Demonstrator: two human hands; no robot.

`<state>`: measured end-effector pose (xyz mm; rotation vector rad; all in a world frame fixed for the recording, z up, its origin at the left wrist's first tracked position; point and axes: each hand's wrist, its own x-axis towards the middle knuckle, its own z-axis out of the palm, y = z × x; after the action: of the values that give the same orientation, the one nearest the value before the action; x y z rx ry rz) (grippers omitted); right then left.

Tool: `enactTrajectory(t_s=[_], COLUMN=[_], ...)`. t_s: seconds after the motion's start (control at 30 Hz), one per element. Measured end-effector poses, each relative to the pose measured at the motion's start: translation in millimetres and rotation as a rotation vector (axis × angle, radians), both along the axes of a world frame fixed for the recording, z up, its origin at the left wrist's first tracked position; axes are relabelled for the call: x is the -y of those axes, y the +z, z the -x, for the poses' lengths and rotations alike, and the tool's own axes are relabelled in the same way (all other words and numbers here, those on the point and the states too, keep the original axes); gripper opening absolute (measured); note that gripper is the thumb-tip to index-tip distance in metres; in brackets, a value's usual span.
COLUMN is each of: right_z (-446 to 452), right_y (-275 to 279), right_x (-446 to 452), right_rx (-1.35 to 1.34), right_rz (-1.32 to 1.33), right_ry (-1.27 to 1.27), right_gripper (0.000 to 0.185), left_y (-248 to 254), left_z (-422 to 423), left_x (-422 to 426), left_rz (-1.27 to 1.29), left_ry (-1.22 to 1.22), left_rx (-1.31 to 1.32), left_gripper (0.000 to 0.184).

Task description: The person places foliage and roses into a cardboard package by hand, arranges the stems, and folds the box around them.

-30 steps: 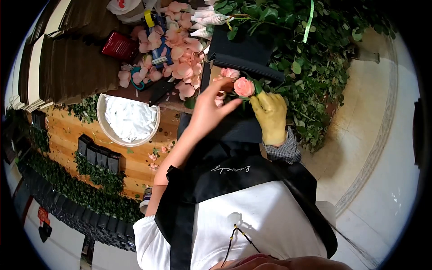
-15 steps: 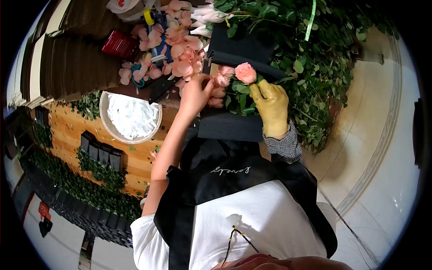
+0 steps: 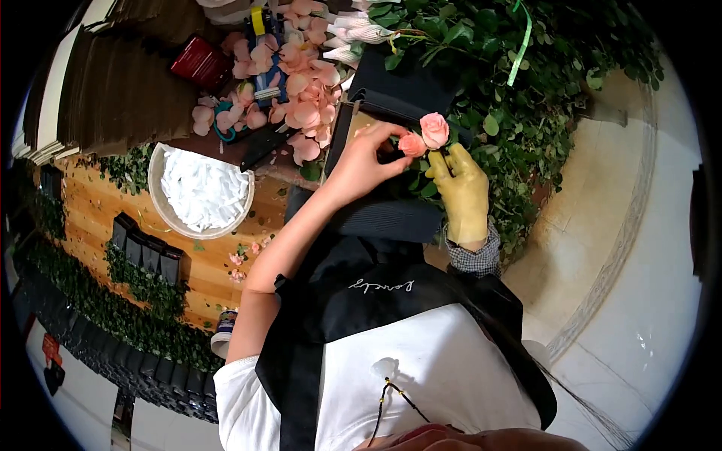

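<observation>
My bare left hand (image 3: 368,161) has its thumb and forefinger closed about a small pink rose (image 3: 411,144). Right beside that bloom is a second, paler pink rose (image 3: 435,131). Its stem end goes into the fingers of my right hand (image 3: 462,188), which wears a yellow glove and grips just under the bloom. Both blooms sit side by side above a black box (image 3: 383,214) with ridged sides. Green leaves show between the hands, and the stems are mostly hidden.
Loose pink petals (image 3: 304,98) cover the table at the upper left, near black scissors (image 3: 263,146) and a red box (image 3: 201,64). A white tub (image 3: 162,203) holds small white pieces. Dense green foliage (image 3: 519,143) lies to the right. Stacked cardboard (image 3: 113,90) stands far left.
My left hand has moved right, from the roses by the box, and now holds a rose against the other one. My right hand has shifted slightly right and down.
</observation>
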<state>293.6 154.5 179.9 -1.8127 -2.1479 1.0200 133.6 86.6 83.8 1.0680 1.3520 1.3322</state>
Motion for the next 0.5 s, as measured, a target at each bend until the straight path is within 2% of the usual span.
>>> enactTrajectory(t_s=[0.03,0.1,0.2,0.27,0.33,0.4,0.47,0.5], right_z=[-1,-4,-11,-11,-14,-16,-17,-20], right_y=[1,5,16,21,24,20,2,-6], right_x=[0,5,22,35,45,50,48,44], right_rx=[0.055,0.114,0.292,0.222,-0.061,0.077,0.262,0.257], right_rz=[-0.030,-0.058,-0.379,-0.446,-0.300,-0.369,-0.556,-0.639], right_ry=[-0.002,-0.006,0.057,0.014,-0.070,0.176,0.248,0.275], right_gripper=[0.019,0.020,0.021,0.020,0.022,0.021,0.029,0.034], left_y=[16,26,29,37,38,40,39,38], left_z=[5,2,-3,-5,-7,-11,-18,-20], left_x=[1,1,-2,-3,-2,-3,-3,-2], left_rz=[0.099,0.071,0.031,0.107,0.110,0.105,-0.024,-0.067], left_ry=[-0.080,-0.060,-0.055,0.002,0.004,-0.005,0.041,0.074], left_rx=[-0.042,0.037,0.194,0.237,0.174,0.109,0.149,0.076], left_gripper=[0.040,0.041,0.044,0.043,0.042,0.042,0.040,0.040])
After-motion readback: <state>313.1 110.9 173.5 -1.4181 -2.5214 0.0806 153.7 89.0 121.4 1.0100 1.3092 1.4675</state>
